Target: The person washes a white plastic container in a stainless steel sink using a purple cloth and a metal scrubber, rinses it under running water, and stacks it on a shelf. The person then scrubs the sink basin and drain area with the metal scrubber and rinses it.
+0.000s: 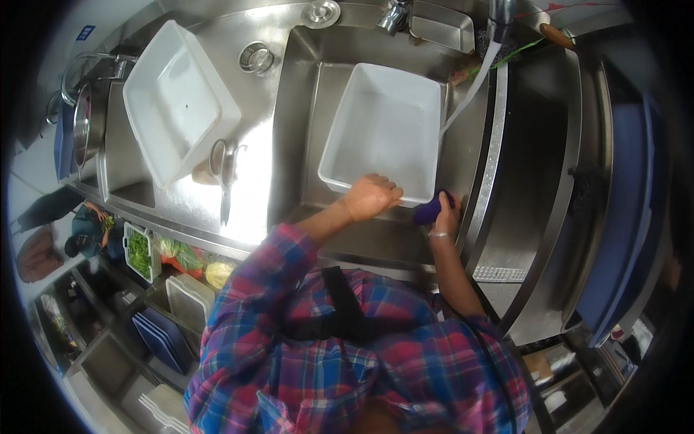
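Observation:
A white plastic tub (387, 130) stands tilted in the stainless steel sink (293, 135). My left hand (373, 196) grips its near rim with curled fingers. At the tub's near right corner, my right hand (447, 214) holds a purple cloth (427, 211) against the outside. Water (471, 95) runs from the faucet (501, 21) down beside the tub's right wall. What lies under the tub is hidden.
Left of the sink, the steel counter bears a second white tub (179, 103), scissors (223, 179) and a round metal strainer (255, 57). A metal lid (320, 13) and a small steel tray (442, 27) sit behind. A person (89, 236) handles greens at far left.

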Motion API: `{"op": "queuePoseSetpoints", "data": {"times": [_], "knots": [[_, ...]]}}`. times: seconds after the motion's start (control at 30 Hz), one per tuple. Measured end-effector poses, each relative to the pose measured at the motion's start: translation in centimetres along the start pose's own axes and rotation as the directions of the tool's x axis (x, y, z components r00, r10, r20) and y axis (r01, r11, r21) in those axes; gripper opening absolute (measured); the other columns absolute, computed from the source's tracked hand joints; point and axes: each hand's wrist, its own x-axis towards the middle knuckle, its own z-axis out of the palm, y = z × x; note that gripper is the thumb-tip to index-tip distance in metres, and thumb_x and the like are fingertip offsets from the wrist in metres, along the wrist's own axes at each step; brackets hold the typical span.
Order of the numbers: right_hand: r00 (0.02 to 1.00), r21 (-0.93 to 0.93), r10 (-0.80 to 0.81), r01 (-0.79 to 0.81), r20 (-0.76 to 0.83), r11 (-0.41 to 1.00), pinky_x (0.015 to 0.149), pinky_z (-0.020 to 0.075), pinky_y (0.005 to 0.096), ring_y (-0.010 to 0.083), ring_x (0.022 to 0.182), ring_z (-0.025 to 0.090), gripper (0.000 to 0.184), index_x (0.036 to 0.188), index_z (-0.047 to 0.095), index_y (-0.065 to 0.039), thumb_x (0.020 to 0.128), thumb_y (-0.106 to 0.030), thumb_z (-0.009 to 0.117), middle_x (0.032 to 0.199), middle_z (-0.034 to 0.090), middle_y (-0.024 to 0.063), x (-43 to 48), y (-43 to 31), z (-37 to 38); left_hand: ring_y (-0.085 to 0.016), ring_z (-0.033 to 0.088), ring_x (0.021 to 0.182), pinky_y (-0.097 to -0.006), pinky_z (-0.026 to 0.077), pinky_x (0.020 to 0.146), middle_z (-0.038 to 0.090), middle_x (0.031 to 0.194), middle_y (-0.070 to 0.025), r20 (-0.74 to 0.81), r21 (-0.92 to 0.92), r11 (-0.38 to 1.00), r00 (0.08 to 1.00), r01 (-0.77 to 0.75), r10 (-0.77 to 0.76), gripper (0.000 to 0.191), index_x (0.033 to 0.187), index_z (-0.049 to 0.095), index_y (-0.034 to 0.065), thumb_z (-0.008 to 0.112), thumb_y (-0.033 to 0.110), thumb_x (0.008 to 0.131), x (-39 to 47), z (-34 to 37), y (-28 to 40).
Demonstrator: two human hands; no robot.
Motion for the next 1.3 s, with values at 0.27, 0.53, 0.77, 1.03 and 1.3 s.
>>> {"op": "queuePoseSetpoints", "data": {"times": [0.27,0.53,0.77,1.03,1.3], "knots": [[0.97,-0.096,-0.235,0.241,0.068,0.966,0.087,0.0474,0.0285,0.0153,0.098,0.056,0.033,0.119,0.056,-0.004,0.087,-0.006,0.066,0.111,0.058,0.0064,-4.7,-5.9,0.7,-0.031,0.063,0.085,-0.0434,0.05,0.075,0.062,0.08,-0.0099,0.21,-0.122,0.971,0.962,0.204,-0.175,0.014,0.087,0.058,0.0081,0.062,0.021,0.085,-1.2,6.9,-0.1],[0.91,-0.062,-0.265,0.299,0.319,0.952,0.082,0.0493,0.0288,0.0148,0.094,0.059,0.029,0.119,0.057,-0.001,0.092,-0.009,0.064,0.109,0.061,0.0076,-7.3,-13.2,5.2,-0.034,0.054,0.122,-0.0396,0.047,0.1,0.042,0.144,-0.0174,-0.011,-0.48,0.817,0.929,0.32,-0.371,0.07,0.14,0.044,0.0035,0.074,0.014,0.077,2.3,1.7,1.1],[0.92,0.156,-0.125,0.071,0.371,0.985,0.071,0.0511,0.0269,0.0151,0.08,0.062,0.032,0.123,0.056,-0.001,0.093,-0.01,0.062,0.099,0.064,0.0074,-6.3,-12.6,9.4,-0.024,0.056,0.12,-0.0396,0.044,0.103,0.057,0.132,-0.0081,0.549,-0.832,-0.297,0.769,0.468,-0.326,0.058,0.138,0.048,0.0089,0.068,0.034,0.089,1.2,0.2,-1.2],[0.452,-0.205,-0.149,0.642,0.879,0.739,0.102,0.0396,0.0463,0.038,0.118,0.053,0.062,0.143,0.038,0.003,0.087,-0.012,0.06,0.127,0.056,0.0235,-9.9,-7.0,8.6,-0.024,0.06,0.11,-0.0409,0.048,0.097,0.063,0.119,-0.0109,0.524,-0.709,-0.705,0.663,-0.008,-0.535,0.046,0.127,0.057,0.0043,0.067,0.031,0.091,-4.7,2.7,-0.5],[-0.245,0.253,-0.259,0.968,0.934,-0.005,0.097,0.0422,0.0496,0.0424,0.116,0.052,0.055,0.126,0.055,-0.006,0.073,0.0,0.064,0.123,0.057,0.023,-12.8,-7.3,14.7,-0.016,0.056,0.047,-0.0298,0.049,0.042,0.058,0.061,-0.0057,0.747,-0.662,-0.491,0.556,0.567,-0.364,0.018,0.081,0.063,0.0047,0.075,0.017,0.076,-11.5,-0.2,-3.0]]}}
